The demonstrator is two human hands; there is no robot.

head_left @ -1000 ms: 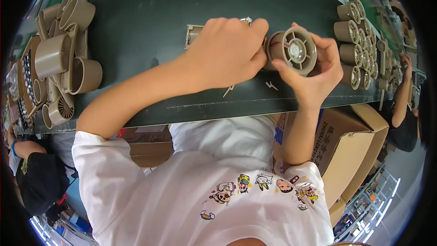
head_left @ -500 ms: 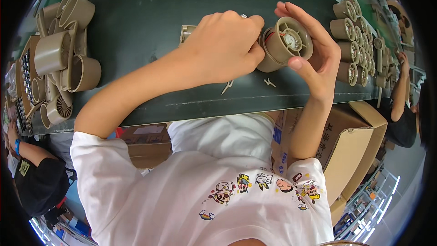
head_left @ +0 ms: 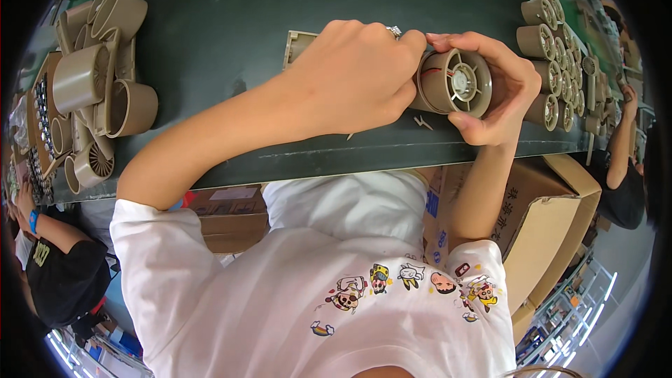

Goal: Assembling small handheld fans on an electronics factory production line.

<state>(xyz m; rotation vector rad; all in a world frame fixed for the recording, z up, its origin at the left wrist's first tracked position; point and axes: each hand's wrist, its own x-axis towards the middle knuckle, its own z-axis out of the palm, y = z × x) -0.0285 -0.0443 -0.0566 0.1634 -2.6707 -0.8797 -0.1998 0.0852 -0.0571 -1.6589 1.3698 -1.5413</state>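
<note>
A tan cylindrical fan unit (head_left: 448,80) has spokes around a pale motor centre, and a red wire runs inside it. It sits in or against the rim of a wider tan housing (head_left: 421,103), mostly covered by my left hand (head_left: 364,77). That hand is closed in a fist against the housing, knuckles up; what its fingers grip underneath is hidden. A squared tan end (head_left: 301,45), apparently the housing's handle, sticks out past the wrist. My right hand (head_left: 500,91) curls round the fan unit from the right, fingertips at its top and thumb below.
Tan housings with handles (head_left: 84,77) are heaped at the left. Similar fan units (head_left: 539,42) stand stacked at the right. A small forked tan piece (head_left: 423,122) lies near the table's front edge. Open cardboard box (head_left: 539,231) below; people work on both sides.
Both hands and the fan unit have shifted slightly right. The fan unit has turned to show more of its side, and my right fingers have closed in from a wider spread.
</note>
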